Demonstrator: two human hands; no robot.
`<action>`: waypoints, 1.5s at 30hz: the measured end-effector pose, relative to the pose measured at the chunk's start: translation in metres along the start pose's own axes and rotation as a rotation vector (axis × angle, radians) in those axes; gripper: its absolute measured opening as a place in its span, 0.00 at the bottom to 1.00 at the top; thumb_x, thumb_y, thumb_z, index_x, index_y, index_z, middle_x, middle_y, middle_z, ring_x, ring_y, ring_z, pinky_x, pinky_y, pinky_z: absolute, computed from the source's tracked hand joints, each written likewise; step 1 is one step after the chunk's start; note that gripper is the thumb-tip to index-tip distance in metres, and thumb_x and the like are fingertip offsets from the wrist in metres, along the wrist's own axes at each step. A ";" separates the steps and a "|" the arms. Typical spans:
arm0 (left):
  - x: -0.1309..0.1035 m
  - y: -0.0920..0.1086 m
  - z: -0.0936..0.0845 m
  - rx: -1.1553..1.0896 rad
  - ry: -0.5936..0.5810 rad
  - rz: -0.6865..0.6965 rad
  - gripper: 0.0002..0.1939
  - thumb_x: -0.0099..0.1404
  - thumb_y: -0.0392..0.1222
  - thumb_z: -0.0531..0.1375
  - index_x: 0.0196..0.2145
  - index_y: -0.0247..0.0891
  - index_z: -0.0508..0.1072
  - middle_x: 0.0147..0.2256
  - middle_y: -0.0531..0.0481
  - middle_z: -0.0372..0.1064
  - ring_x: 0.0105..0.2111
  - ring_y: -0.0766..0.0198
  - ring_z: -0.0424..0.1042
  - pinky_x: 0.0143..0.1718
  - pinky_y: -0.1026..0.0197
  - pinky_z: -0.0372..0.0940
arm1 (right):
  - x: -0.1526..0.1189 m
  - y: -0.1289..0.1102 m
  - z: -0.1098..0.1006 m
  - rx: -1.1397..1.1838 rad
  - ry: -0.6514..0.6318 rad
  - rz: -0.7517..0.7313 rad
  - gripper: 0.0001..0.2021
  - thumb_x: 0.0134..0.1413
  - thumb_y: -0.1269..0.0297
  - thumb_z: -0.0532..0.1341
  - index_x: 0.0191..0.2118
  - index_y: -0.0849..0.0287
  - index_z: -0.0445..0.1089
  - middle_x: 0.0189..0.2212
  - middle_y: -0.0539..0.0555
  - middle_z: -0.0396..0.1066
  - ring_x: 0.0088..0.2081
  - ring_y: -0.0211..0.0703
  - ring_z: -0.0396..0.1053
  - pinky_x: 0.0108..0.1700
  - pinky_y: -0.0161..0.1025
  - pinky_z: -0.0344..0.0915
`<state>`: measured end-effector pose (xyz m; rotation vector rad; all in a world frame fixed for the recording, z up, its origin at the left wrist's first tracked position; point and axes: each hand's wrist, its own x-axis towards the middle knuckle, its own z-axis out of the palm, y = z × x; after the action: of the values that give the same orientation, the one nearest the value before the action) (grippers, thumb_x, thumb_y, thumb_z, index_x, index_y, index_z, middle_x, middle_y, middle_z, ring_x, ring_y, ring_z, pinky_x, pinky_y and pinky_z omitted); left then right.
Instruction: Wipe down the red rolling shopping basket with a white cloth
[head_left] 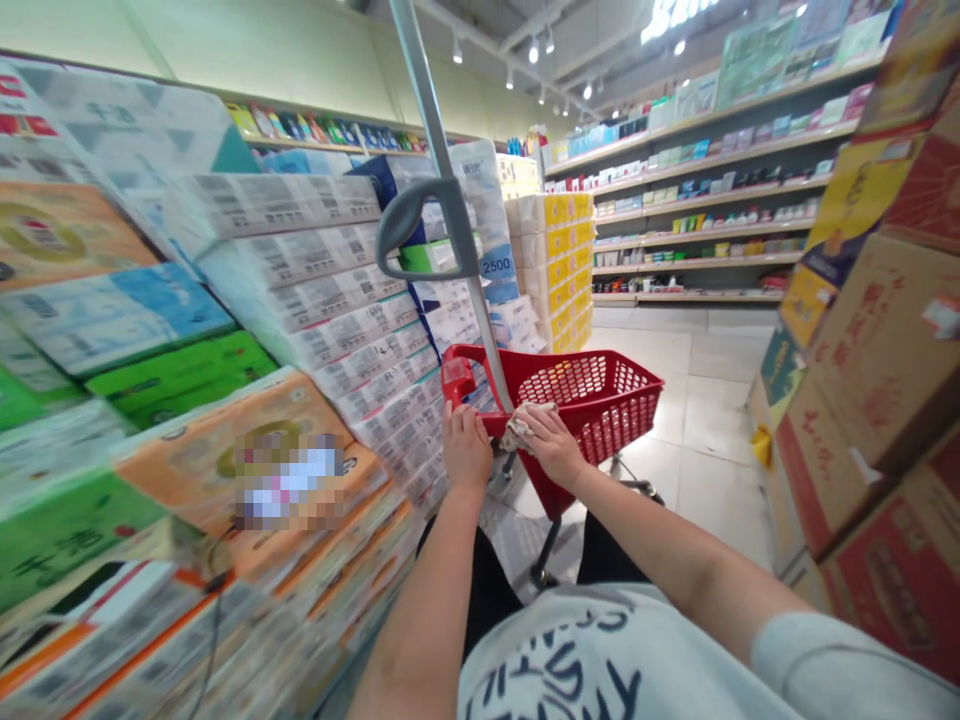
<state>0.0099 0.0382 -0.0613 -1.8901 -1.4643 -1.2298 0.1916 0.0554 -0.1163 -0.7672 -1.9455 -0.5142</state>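
A red plastic shopping cart [600, 420] with a perforated basket stands in front of me. The fingers of my left hand [468, 445] are closed over the left part of its red rim, below a raised red corner piece. Beneath my right hand [553, 447] is a crumpled off-white cloth [517, 428], gripped and pressed against the rim near the foot of a metal pole [480, 320]. That pole rises from the cart and carries a grey loop handle [465, 235]. The basket's floor is mostly hidden by its near wall.
Stacked tissue packs [322, 270] crowd the left side, close to the cart. Cardboard cartons [885, 350] are piled on the right. Shelves [697, 220] of small goods line the back. Between them runs a pale tiled floor [697, 400].
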 end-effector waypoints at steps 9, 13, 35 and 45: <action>-0.001 0.000 -0.003 -0.012 -0.003 0.002 0.15 0.70 0.39 0.46 0.47 0.35 0.68 0.51 0.37 0.65 0.65 0.51 0.48 0.61 0.43 0.56 | -0.007 0.021 0.012 0.068 0.029 0.268 0.16 0.57 0.73 0.53 0.49 0.60 0.69 0.53 0.61 0.64 0.57 0.50 0.58 0.60 0.52 0.58; -0.003 0.000 0.002 -0.024 0.025 -0.018 0.14 0.70 0.39 0.46 0.46 0.36 0.68 0.51 0.38 0.65 0.65 0.51 0.48 0.61 0.43 0.55 | -0.016 0.029 0.009 0.042 0.065 0.330 0.14 0.58 0.74 0.52 0.47 0.60 0.69 0.51 0.63 0.63 0.55 0.51 0.58 0.57 0.52 0.62; -0.003 -0.004 -0.002 0.000 -0.019 0.006 0.14 0.70 0.40 0.47 0.47 0.38 0.69 0.51 0.40 0.64 0.63 0.51 0.52 0.59 0.44 0.58 | -0.056 -0.003 0.033 0.005 -0.397 -0.242 0.17 0.61 0.74 0.52 0.51 0.54 0.70 0.59 0.51 0.64 0.61 0.39 0.59 0.53 0.37 0.66; -0.003 -0.002 0.002 -0.022 0.026 -0.015 0.13 0.71 0.40 0.46 0.46 0.39 0.68 0.50 0.40 0.63 0.63 0.51 0.52 0.60 0.44 0.56 | -0.046 -0.006 0.036 0.015 -0.358 -0.275 0.13 0.58 0.75 0.57 0.45 0.55 0.73 0.60 0.49 0.62 0.63 0.41 0.55 0.60 0.42 0.60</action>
<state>0.0089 0.0385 -0.0655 -1.8733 -1.4596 -1.2775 0.1809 0.0599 -0.1737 -0.6145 -2.4050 -0.5537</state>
